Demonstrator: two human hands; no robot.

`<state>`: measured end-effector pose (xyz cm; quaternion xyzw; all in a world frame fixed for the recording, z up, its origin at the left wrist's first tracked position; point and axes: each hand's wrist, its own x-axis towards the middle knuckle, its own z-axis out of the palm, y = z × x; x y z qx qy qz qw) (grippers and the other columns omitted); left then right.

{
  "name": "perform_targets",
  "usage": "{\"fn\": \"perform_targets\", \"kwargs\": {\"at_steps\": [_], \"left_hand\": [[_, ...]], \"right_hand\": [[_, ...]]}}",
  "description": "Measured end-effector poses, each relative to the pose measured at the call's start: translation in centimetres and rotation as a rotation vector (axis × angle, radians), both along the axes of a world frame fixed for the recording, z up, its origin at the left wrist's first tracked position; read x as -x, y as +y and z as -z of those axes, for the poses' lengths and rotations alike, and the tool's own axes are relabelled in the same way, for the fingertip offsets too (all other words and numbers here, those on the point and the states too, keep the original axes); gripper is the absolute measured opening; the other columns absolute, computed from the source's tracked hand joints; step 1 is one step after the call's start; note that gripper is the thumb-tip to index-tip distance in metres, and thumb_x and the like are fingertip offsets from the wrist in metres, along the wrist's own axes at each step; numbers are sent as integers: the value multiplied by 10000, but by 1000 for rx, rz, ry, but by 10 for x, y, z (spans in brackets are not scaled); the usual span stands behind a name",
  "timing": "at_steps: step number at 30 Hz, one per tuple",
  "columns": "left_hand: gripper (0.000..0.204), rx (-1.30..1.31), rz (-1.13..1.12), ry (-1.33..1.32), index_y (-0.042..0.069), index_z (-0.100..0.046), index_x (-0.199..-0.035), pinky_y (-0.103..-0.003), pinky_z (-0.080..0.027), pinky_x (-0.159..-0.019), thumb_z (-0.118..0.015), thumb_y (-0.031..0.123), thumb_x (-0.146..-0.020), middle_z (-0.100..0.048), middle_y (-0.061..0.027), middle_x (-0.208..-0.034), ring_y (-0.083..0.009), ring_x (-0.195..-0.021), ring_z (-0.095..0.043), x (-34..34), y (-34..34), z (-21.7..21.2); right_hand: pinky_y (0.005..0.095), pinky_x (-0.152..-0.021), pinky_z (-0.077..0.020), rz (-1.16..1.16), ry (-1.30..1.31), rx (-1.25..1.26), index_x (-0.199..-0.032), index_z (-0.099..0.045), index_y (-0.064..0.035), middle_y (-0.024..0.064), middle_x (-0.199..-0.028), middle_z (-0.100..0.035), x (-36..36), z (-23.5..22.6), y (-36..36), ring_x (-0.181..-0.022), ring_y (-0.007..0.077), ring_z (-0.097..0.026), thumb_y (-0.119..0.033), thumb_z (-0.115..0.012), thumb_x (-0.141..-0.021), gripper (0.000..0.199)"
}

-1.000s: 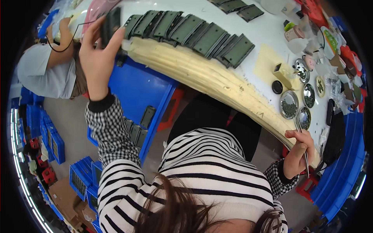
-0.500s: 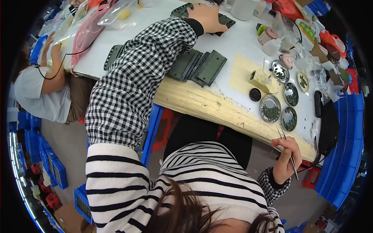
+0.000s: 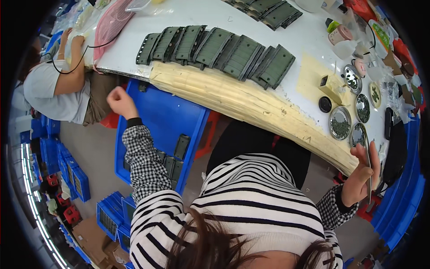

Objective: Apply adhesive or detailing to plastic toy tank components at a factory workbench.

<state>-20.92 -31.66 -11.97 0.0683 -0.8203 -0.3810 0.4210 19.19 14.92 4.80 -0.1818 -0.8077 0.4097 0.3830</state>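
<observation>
My left hand hangs over the left edge of a blue plastic tray, fingers curled together with nothing visible in them. Several dark green panels lie in the tray, partly hidden behind my left sleeve. My right hand holds metal tweezers upright off the table's right front edge, its fingers partly raised. Along the table's near edge runs a row of overlapping dark green, slightly curved panels. More such panels lie at the far edge of view.
Round metal dishes with small green pieces stand at the right, beside a black round lid and a small yellowish box. Bottles and bags crowd the far right. Another person sits at the left, near a pink mesh item.
My left hand has left the far panels and come back left, over the blue tray. My view has shifted, uncovering the tray and panel row. My right hand still holds the tweezers.
</observation>
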Motion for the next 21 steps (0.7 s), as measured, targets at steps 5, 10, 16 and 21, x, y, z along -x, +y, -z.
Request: {"fn": "perform_targets", "kwargs": {"at_steps": [5, 10, 16, 21], "left_hand": [[425, 660, 170, -420, 1, -583, -1124, -498, -460, -859, -670, 234, -778, -627, -247, -1079, -429, -978, -578, 59, -11, 112], [480, 751, 378, -601, 158, -525, -1328, -410, -405, -1006, -536, 380, -902, -544, -101, -1343, -287, -1252, -478, 136, -87, 155], [765, 1115, 307, -1051, 138, -465, -1374, -387, -426, -952, -749, 435, -729, -583, -138, -1277, -332, -1145, -547, 95, -8, 130], [327, -528, 246, -516, -45, -614, -1006, -315, -534, -619, -723, 191, -807, -659, -110, -933, -234, -757, -661, -1, -28, 89]], "right_hand": [[355, -886, -480, 71, -70, -85, -1234, -523, 91, 216, -967, -693, 9, -17, -21, -904, 243, -666, -442, -490, -966, 598], [335, -1010, -392, 16, -43, 21, -1265, -492, 112, 216, -1147, -643, -7, -15, -1, -1123, 251, -607, -179, -526, -959, 423], [309, -989, -400, 165, -176, 165, -1191, -581, 54, 159, -1074, -684, -6, -16, 12, -1023, 169, -624, -59, -569, -934, 281], [342, -910, -407, 149, -161, -91, -996, -689, -19, 67, -898, -701, 10, 30, 46, -855, 194, -608, -89, -601, -908, 144]]}}
